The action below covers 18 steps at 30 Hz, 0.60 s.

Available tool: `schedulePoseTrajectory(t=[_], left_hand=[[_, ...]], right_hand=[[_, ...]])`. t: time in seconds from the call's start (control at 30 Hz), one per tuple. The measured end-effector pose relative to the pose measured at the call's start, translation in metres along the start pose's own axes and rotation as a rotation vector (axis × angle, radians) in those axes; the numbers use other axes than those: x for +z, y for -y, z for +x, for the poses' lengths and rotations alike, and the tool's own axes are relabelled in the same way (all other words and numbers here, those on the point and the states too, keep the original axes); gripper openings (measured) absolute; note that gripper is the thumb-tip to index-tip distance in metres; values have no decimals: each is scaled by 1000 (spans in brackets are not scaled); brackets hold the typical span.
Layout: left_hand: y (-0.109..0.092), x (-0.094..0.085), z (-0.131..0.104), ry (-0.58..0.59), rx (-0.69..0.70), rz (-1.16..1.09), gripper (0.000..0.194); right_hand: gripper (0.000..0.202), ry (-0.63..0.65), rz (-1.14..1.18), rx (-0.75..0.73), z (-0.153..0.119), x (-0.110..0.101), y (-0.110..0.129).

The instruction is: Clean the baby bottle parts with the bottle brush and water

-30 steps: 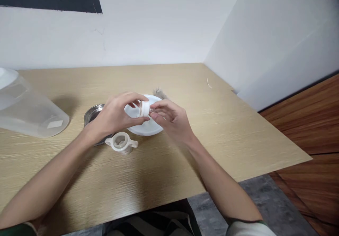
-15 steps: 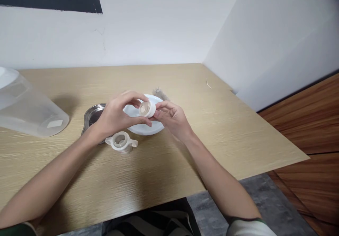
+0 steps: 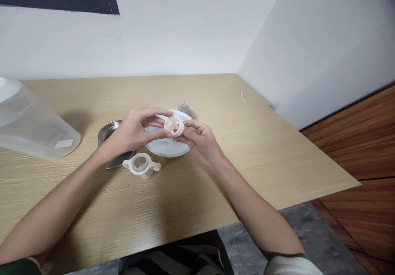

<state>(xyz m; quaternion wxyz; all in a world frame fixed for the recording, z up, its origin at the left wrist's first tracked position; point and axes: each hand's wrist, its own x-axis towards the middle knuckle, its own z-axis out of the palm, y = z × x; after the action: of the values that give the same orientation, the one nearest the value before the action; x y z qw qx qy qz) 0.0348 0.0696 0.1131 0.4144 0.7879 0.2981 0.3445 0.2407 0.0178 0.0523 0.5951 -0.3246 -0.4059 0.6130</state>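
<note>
Over a white bowl [image 3: 168, 149] I hold a clear bottle nipple [image 3: 171, 123] set against a white collar ring [image 3: 180, 129]. My left hand [image 3: 138, 129] has its thumb and index finger round the nipple from the left, closed on it. From the other side, the fingers of my right hand [image 3: 201, 140] pinch the ring. How far the nipple sits inside the ring cannot be made out. Nearer to me, a baby bottle [image 3: 145, 168] with two side handles stands upright on the table, its mouth uncovered.
A metal kidney dish [image 3: 105, 131] lies partly behind my left wrist. Behind the bowl is a grey bristle brush [image 3: 187, 110]. At the left stands a large translucent plastic container [image 3: 37, 122]. A thin white strip [image 3: 243, 97] lies toward the back right of the wooden table [image 3: 271, 151].
The ring and nipple have turned, so the clear nipple now shows at the left side of the ring. Both hands have shifted slightly; the bottle and bowl have stayed put.
</note>
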Motion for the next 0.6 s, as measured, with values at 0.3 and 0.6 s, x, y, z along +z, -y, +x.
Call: schedulePoseTrajectory(t=[0.3, 0.6], left_hand=[[0, -3, 3, 53, -96, -19, 36], [5, -3, 3, 63, -129, -152, 33]], right_hand=[[31, -8, 1, 16, -4, 4, 0], [33, -32, -26, 3, -4, 6, 2]])
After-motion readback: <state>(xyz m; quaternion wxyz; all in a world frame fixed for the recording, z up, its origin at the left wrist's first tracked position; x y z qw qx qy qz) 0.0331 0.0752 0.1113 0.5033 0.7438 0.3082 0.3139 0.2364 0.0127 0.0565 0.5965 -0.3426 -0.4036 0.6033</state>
